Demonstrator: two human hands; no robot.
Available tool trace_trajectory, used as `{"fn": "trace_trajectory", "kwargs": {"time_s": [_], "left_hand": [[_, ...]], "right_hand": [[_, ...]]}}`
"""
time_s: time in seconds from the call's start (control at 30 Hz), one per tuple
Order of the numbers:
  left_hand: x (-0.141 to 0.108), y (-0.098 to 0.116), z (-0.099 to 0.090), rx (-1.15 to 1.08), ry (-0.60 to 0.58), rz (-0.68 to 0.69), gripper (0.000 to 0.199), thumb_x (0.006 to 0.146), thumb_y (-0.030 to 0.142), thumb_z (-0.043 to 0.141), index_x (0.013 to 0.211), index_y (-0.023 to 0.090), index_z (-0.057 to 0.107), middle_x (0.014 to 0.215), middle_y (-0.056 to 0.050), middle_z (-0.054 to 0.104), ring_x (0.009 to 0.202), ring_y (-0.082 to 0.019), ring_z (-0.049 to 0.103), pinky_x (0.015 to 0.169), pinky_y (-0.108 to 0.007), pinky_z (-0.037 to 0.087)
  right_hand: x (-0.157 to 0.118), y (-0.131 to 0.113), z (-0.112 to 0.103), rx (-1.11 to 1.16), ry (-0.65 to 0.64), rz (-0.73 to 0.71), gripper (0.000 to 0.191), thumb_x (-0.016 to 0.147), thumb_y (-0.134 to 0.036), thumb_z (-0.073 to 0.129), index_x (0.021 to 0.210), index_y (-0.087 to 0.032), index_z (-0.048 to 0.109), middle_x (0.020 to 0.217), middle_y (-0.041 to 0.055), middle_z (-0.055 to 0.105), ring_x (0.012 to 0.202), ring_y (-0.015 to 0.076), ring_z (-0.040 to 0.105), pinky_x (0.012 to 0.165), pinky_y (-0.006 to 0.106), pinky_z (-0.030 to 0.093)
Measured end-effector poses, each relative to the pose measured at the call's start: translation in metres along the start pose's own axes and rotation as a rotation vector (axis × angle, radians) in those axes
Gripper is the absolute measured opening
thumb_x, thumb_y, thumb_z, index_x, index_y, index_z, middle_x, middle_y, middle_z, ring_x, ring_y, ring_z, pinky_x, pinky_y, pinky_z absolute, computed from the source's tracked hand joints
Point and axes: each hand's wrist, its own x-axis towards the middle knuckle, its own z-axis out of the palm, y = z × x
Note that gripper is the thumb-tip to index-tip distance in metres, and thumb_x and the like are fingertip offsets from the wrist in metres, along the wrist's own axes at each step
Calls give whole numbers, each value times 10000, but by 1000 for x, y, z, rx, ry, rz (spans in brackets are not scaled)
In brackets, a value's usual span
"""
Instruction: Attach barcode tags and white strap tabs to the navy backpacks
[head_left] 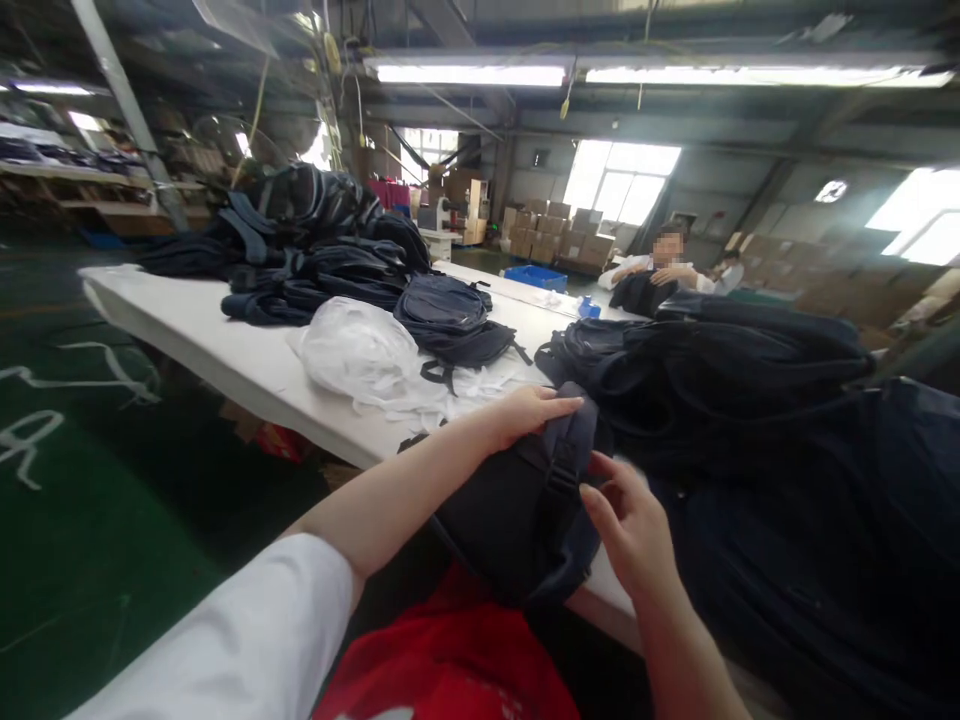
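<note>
Green painted floor stretches at the left beside a long white-topped table, where a pile of navy fabric backpacks lies behind a rounded, translucent white plastic bag. At the near table edge is a dark navy fabric backpack; the left hand's fingers hold its padded strap. Near the black plastic buckle, the right hand curls, thumb and forefinger narrowly parted; whether they grip anything is hard to tell. Farther right rises a large heap of navy bags.
</note>
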Motion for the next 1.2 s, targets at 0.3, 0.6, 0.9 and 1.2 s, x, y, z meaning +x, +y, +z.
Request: {"fn": "trace_trajectory", "kwargs": {"time_s": [0.3,0.6,0.9,1.2], "left_hand": [[-68,4,17,175,66,194,606,901,644,368,679,159,656,582,-56,632,501,-124,541,528,-230,401],[-41,-25,27,-422,-358,-388,538,948,448,306,910,82,699,878,-152,732,821,-199,693,738,-280,495],[-24,-78,50,-637,-118,-488,256,846,209,443,810,87,664,702,-93,678,633,-174,642,701,-303,508],[-10,-78,40,-677,-76,-592,686,947,547,206,990,2,621,806,-195,694,780,-293,701,666,-394,568]], "right_hand": [[62,-9,-2,637,106,319,361,615,-412,835,802,-159,658,520,-73,493,365,16,316,336,157,227],[49,-25,-7,561,7,332,359,678,-470,795,790,-163,647,502,-55,533,339,48,394,313,164,273],[-13,14,-22,239,-10,328,341,751,-493,729,737,-157,673,451,-41,486,395,77,408,396,203,309],[-55,47,3,245,-194,532,441,728,-581,700,739,-145,636,541,-18,566,423,94,480,413,210,387]]}}
